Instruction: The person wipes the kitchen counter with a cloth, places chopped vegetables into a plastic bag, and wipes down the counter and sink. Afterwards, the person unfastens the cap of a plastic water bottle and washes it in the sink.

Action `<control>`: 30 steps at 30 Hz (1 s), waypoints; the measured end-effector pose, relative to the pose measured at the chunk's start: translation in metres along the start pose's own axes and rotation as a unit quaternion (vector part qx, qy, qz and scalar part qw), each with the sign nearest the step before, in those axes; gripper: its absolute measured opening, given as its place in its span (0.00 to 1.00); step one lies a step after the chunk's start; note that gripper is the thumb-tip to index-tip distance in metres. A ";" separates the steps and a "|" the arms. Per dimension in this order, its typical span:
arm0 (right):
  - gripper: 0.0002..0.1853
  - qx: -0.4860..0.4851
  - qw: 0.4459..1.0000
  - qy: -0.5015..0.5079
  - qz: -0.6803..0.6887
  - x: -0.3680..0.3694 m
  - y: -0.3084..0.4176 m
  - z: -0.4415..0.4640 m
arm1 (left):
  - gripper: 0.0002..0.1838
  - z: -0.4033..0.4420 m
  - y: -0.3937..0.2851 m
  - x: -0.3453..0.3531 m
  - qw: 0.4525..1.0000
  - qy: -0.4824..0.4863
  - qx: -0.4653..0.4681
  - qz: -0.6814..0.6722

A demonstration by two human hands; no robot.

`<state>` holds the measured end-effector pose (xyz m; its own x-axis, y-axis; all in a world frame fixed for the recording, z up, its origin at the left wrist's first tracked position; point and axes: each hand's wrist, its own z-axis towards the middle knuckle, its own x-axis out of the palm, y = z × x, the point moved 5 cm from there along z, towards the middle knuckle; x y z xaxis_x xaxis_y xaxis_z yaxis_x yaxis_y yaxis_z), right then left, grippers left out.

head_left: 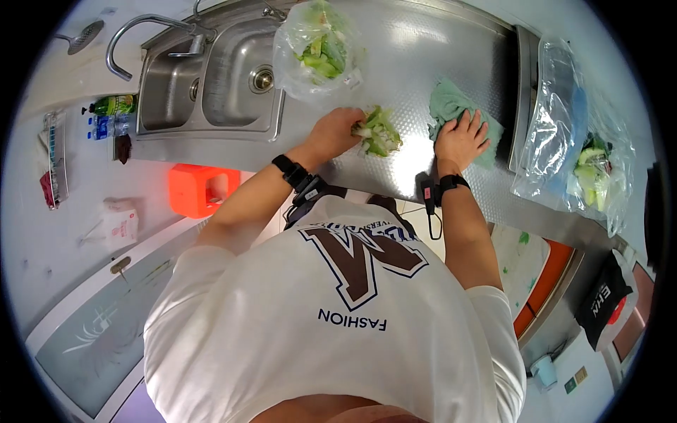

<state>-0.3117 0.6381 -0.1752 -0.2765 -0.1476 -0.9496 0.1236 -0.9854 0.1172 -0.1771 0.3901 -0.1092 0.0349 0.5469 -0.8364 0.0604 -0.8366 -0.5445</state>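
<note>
So the clump of greens (382, 132) looks like a featherweight to me: floppy leaf, slightly firmer pale stem bits, probably bruises or sheds pieces if you squash it. Might be a bit slippery if it's damp, but the fisheye and glare make it hard to tell how wet it is, or exactly what veg it is. I'd grab it by the pale, stemmy end and keep the pressure easy, since the frilly side looks loose enough to tear off. That's pretty much how the left hand (336, 134) has it, fingers curled in and closed on the pale end, with the leafy part sticking out toward the other hand. The clump is on the metal counter (405, 60), near the front edge, between the sink (242, 74) and the green cloth (448, 100). Looks-wise it's a ragged little bunch, yellow-green and frilly with whitish streaks. The right hand (460, 142) is palm down on the cloth with the fingers apart, pressing rather than pinching. Cloth is pale green, thin and rumpled, so I'd guess soft and limp, easiest flat under the palm or bunched up from the middle. Clear bag (293, 74) with more greens is behind the clump.
</note>
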 end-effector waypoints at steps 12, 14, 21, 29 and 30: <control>0.23 0.000 1.000 -0.006 0.000 -0.002 0.001 -0.001 | 0.21 0.062 0.104 -0.085 0.969 -0.097 -0.186 -0.130; 0.23 0.002 1.000 -0.012 0.002 -0.004 0.001 0.001 | 0.24 0.060 0.132 -0.075 0.969 -0.148 -0.191 0.043; 0.23 0.003 1.000 0.000 0.001 -0.004 0.002 0.001 | 0.20 0.044 0.077 -0.100 0.968 -0.138 -0.211 0.014; 0.23 0.011 1.000 0.008 0.011 -0.006 0.002 0.001 | 0.22 0.030 0.050 -0.080 0.981 0.081 -0.039 0.174; 0.23 0.011 1.000 0.009 0.011 -0.005 0.002 0.001 | 0.22 0.028 0.043 -0.084 0.981 0.082 -0.039 0.174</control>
<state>-0.3110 0.6370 -0.1695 -0.2574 -0.1675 -0.9517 0.1083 -0.9837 0.1438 -0.2056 0.3072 -0.0641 0.2257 0.2320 -0.9462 0.0927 -0.9719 -0.2162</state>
